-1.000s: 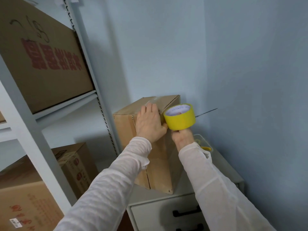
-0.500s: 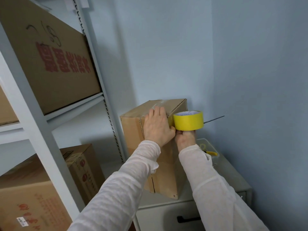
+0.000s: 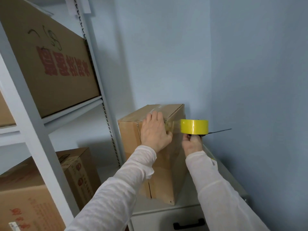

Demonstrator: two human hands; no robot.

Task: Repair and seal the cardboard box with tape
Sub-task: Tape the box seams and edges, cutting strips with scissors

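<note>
Mid-frame: left hand (image 3: pixel 154 132) flat on box (image 3: pixel 130 137), pinning strip (image 3: pixel 174 126); right hand (image 3: pixel 191 144) grips roll (image 3: pixel 194 126) (held rightward for tension).

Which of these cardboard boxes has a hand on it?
The plain box on the drawer cabinet: the left hand presses its upper front. The other boxes, printed in red, sit on the rack.

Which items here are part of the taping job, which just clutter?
In use: box, tape roll, left hand pressing the box, right hand holding the roll.
Lying about: shelf boxes, rack, drawer cabinet.
</note>
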